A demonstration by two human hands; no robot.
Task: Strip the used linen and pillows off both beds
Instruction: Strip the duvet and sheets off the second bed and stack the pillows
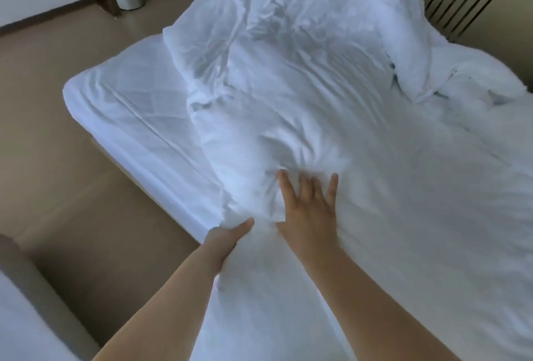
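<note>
Duvet [302, 106] lies bunched under flat, spread right hand [310, 210]; left hand [227, 238] grips its edge

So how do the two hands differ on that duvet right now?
The left hand curls around the duvet at its near left edge, gripping a fold; the right hand lies flat on top with fingers spread, gripping nothing. The left sits nearer the mattress edge, the right further in. Both are bare and touch the duvet.
</note>
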